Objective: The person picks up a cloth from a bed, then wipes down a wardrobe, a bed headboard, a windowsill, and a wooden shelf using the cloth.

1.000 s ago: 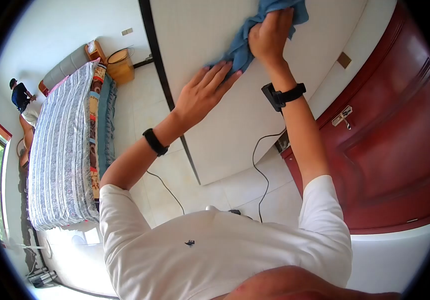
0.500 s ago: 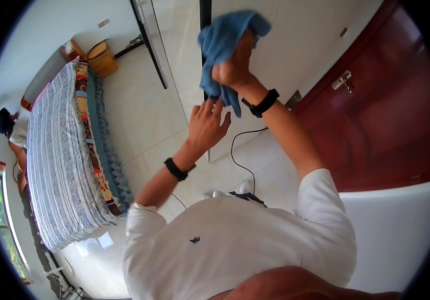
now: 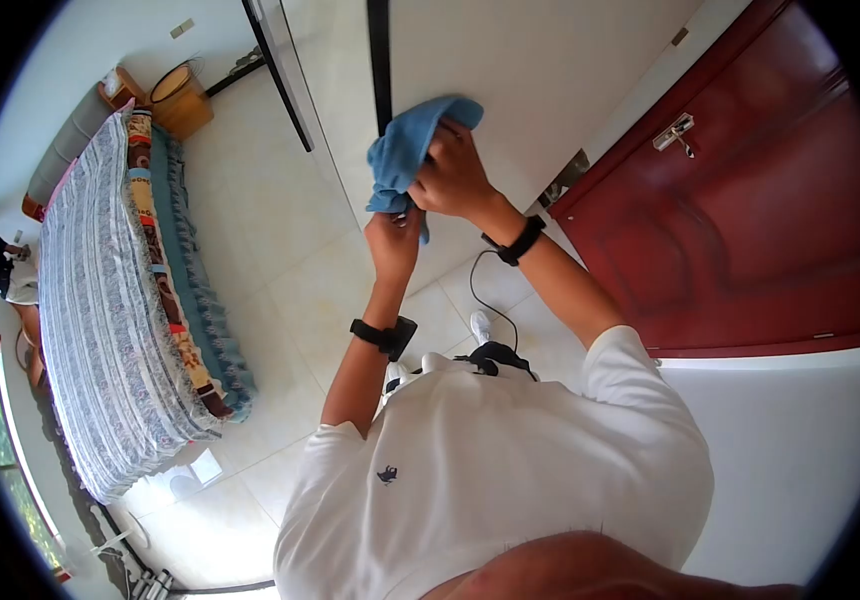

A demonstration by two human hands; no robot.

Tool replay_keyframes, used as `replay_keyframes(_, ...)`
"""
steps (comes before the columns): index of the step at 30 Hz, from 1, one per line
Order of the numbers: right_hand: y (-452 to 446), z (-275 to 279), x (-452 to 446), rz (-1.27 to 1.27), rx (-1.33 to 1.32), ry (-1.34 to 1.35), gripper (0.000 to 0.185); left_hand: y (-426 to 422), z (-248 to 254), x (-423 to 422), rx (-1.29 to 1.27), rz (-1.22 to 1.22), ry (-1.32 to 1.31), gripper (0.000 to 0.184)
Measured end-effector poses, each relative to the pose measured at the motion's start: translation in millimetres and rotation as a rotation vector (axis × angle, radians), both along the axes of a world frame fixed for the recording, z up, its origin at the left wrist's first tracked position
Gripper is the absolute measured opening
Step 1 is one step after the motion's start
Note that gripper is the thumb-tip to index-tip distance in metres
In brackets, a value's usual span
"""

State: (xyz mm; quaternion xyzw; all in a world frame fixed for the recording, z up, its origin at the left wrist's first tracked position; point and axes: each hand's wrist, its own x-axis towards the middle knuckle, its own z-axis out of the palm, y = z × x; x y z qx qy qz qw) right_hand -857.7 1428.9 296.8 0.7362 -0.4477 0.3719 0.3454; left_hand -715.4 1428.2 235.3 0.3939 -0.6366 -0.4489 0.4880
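A blue cloth lies bunched against the black vertical strip of a pale, smooth panel. My right hand is closed on the cloth's right side and presses it toward the strip. Just below, my left hand has its fingers curled at the lower end of the cloth, gripping it near the panel's edge. Folds of fabric hide some fingertips of both hands. Each wrist wears a black band.
On the left stands a bed with a striped cover; beyond it is another person. A red door with a metal handle is at right. A black cable runs over the tiled floor near my feet.
The cloth and my right hand have moved down along the strip. My left hand has gone from spread fingers to closed on the cloth's lower end. My body has shifted slightly.
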Motion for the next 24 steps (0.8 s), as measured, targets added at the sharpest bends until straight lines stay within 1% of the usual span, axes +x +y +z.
replay_keyframes(1,10,10,-6,-0.010,-0.004,-0.040,0.025,0,3,-3,0.000,0.001,-0.001,0.019)
replay_keyframes(2,22,17,-27,-0.120,-0.018,-0.253,0.031,0,2,-8,0.062,0.028,0.166,0.017)
replay_keyframes(3,28,12,-54,-0.186,0.106,-0.384,0.036,3,-1,-19,0.129,0.058,0.347,0.016)
replay_keyframes(5,32,0,-101,-0.227,0.125,-0.456,0.045,2,-7,-36,0.126,0.080,0.298,0.019)
replay_keyframes(6,35,-9,-126,-0.226,0.127,-0.475,0.045,7,-1,-47,0.120,0.093,0.177,0.020)
replay_keyframes(7,33,-12,-141,-0.225,0.094,-0.613,0.048,9,7,-51,0.115,0.106,0.073,0.021)
replay_keyframes(8,32,-20,-163,-0.220,0.056,-0.775,0.051,10,14,-82,-0.030,0.089,-0.073,0.026)
replay_keyframes(9,32,-28,-189,-0.238,0.066,-0.873,0.050,11,15,-109,-0.038,0.093,-0.084,0.026)
replay_keyframes(11,40,-20,-216,-0.227,0.120,-1.119,0.048,11,17,-146,-0.051,-0.105,0.061,0.032)
replay_keyframes(12,40,-30,-245,-0.224,0.124,-1.127,0.048,11,17,-169,-0.050,-0.101,0.052,0.032)
replay_keyframes(14,34,-56,-302,-0.404,0.165,-1.073,0.052,14,16,-198,0.070,-0.302,0.052,0.043)
replay_keyframes(15,37,-62,-326,-0.401,0.178,-1.072,0.052,13,8,-215,0.079,-0.292,0.052,0.043)
replay_keyframes(16,39,-66,-346,-0.400,0.211,-1.136,0.053,14,-6,-231,0.171,-0.350,0.024,0.046)
replay_keyframes(17,39,-70,-359,-0.408,0.223,-1.205,0.054,10,-16,-243,0.251,-0.425,-0.009,0.050)
replay_keyframes(18,44,-66,-356,-0.495,0.258,-1.173,0.054,9,-21,-248,0.297,-0.420,-0.085,0.051)
replay_keyframes(19,42,-79,-365,-0.488,0.271,-1.181,0.054,9,-36,-258,0.304,-0.409,-0.093,0.051)
replay_keyframes(21,47,-108,-378,-0.428,0.284,-1.011,0.062,11,-62,-269,0.324,-0.325,-0.106,0.046)
replay_keyframes(22,44,-126,-383,-0.400,0.322,-0.989,0.062,13,-74,-269,0.346,-0.284,-0.086,0.046)
replay_keyframes(23,47,-148,-385,-0.534,0.322,-0.905,0.057,6,-81,-267,0.391,-0.308,-0.099,0.044)
replay_keyframes(24,44,-158,-388,-0.637,0.335,-0.800,0.053,4,-85,-264,0.442,-0.302,-0.096,0.042)
